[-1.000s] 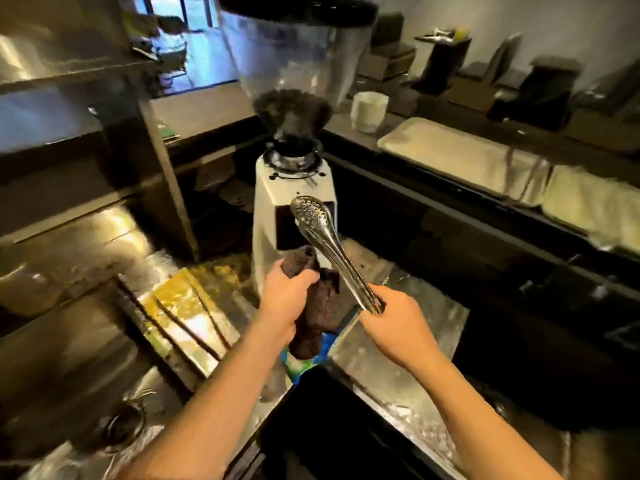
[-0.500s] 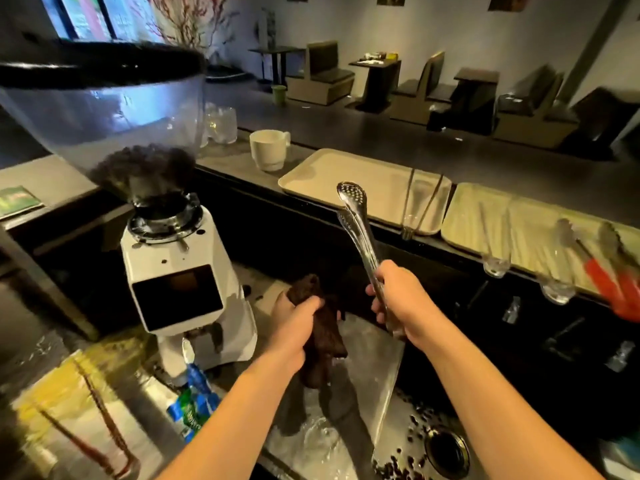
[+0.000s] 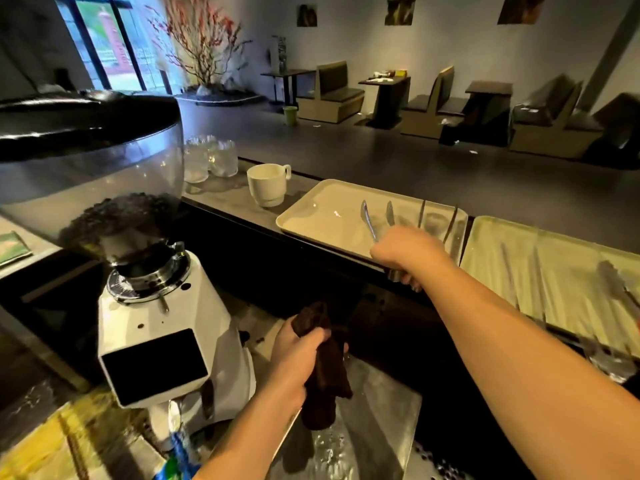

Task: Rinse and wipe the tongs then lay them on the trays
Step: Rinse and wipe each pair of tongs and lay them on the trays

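Where half a second ago held upright over the sink, now reached forward by the right hand (image 3: pixel 408 252) to the near edge of the cream tray (image 3: pixel 311 220): tongs (image 3: pixel 372 221), handle end clenched in that grip, two spoon tips spread apart and pointing away over the tray floor, long axis running near to far. Left hand (image 3: pixel 296 355) as before, fist closed on a dark brown cloth (image 3: pixel 323 386) hanging above the wet steel surface (image 3: pixel 388 407), beside the white coffee grinder (image 3: pixel 166 327). Second tray (image 3: pixel 554 265) to the right, more tongs blurred on it.
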A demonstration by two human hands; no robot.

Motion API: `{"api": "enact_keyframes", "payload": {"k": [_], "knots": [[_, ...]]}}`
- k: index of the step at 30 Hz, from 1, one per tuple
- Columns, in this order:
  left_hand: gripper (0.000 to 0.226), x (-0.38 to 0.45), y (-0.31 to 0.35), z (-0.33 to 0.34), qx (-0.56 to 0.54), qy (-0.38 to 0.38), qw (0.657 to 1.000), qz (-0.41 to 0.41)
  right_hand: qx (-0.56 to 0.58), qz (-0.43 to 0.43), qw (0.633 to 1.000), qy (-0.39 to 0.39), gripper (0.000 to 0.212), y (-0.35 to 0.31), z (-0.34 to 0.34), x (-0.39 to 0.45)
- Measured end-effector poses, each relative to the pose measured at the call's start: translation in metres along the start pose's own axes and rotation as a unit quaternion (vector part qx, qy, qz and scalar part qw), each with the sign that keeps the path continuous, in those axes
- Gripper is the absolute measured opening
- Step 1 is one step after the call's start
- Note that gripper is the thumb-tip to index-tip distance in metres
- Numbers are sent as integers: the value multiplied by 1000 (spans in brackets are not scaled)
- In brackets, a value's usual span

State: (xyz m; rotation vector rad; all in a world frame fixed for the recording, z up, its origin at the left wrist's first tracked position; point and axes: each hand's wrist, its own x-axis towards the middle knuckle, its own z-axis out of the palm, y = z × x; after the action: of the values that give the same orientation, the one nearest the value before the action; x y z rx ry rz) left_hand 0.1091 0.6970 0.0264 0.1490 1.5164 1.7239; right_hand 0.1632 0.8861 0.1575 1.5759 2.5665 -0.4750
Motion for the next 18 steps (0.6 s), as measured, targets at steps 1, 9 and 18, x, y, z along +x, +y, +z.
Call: {"api": "enact_keyframes", "payload": {"k": [1,9,18], "knots": [[30,1,-1,-2,5,-2,1000,3,-27,-3,1000,15,20,-1,2,4],[30,11,-7,-15,6,1,1000,2,47,11,998,41,42,-6,30,43],[27,8,-15,-37,-1,17,1000,2,29,-117,982,148,21,-7,56,-13]]}}
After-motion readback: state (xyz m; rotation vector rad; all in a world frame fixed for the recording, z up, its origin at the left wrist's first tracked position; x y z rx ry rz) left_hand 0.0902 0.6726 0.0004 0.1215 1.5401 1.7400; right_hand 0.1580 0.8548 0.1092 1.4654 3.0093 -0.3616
